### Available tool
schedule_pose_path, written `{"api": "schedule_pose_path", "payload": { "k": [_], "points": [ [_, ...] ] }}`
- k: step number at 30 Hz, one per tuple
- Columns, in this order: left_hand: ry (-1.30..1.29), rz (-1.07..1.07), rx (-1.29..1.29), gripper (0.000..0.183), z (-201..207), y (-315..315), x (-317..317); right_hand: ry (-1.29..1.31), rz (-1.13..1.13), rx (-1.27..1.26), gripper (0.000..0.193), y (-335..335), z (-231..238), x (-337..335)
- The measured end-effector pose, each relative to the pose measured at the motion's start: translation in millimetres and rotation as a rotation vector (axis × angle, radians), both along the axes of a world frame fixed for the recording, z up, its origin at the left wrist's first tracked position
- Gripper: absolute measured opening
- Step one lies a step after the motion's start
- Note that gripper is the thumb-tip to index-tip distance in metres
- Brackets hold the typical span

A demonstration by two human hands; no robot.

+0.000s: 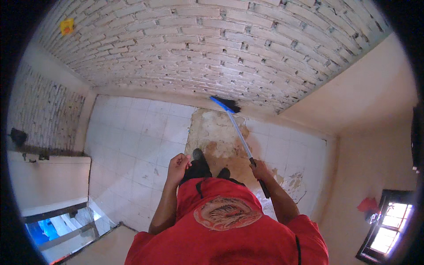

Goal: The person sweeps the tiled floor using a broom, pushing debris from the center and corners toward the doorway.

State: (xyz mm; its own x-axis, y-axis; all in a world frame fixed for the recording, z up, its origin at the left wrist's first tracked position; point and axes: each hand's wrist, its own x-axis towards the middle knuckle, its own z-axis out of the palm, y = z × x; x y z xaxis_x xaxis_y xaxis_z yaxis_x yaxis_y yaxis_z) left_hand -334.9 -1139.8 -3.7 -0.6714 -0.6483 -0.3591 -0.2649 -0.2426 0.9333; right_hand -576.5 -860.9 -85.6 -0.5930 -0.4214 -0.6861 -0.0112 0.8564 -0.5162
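My right hand (260, 170) is wrapped round the black grip of a broom (240, 134) with a pale grey pole. Its blue head with dark bristles lies at the foot of the brick wall (229, 57), tilted against the base strip. My left hand (178, 166) hangs free in front of my body, its fingers curled in and nothing visible in them. Beneath the pole, a stained bare patch (212, 130) breaks the white floor tiles (143, 132). My dark shoes stand at the near end of that patch.
On the left is a low wall (53, 176) with an opening, through which blue things show. A plain wall and a barred window (391, 225) are at the right, with a red thing (368, 204) beside the window. A yellow piece (67, 27) sits high on the brick wall.
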Motion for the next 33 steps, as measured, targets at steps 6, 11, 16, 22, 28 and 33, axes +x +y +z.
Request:
{"api": "schedule_pose_path", "payload": {
  "k": [6,11,16,22,28,33],
  "points": [
    [-0.025,-0.012,0.051,0.028,-9,-21,2,0.154,0.175,-0.079,0.034,19,37,19],
    [0.044,-0.024,0.022,0.028,-19,-61,6,0.088,0.080,0.014,0.031,-44,40,27],
    [0.015,-0.022,0.012,0.029,0,-114,15,-0.009,0.230,-0.064,0.028,-144,-7,45],
    [0.014,0.113,-0.046,0.030,-10,-183,65,-0.010,0.459,-0.088,0.030,-220,80,92],
    [-0.039,0.204,-0.013,0.033,-18,-227,99,0.039,0.223,0.117,0.029,-231,134,92],
    [0.011,0.163,-0.014,0.032,-28,-246,100,0.051,0.321,0.084,0.030,-279,37,73]
  ]
}}
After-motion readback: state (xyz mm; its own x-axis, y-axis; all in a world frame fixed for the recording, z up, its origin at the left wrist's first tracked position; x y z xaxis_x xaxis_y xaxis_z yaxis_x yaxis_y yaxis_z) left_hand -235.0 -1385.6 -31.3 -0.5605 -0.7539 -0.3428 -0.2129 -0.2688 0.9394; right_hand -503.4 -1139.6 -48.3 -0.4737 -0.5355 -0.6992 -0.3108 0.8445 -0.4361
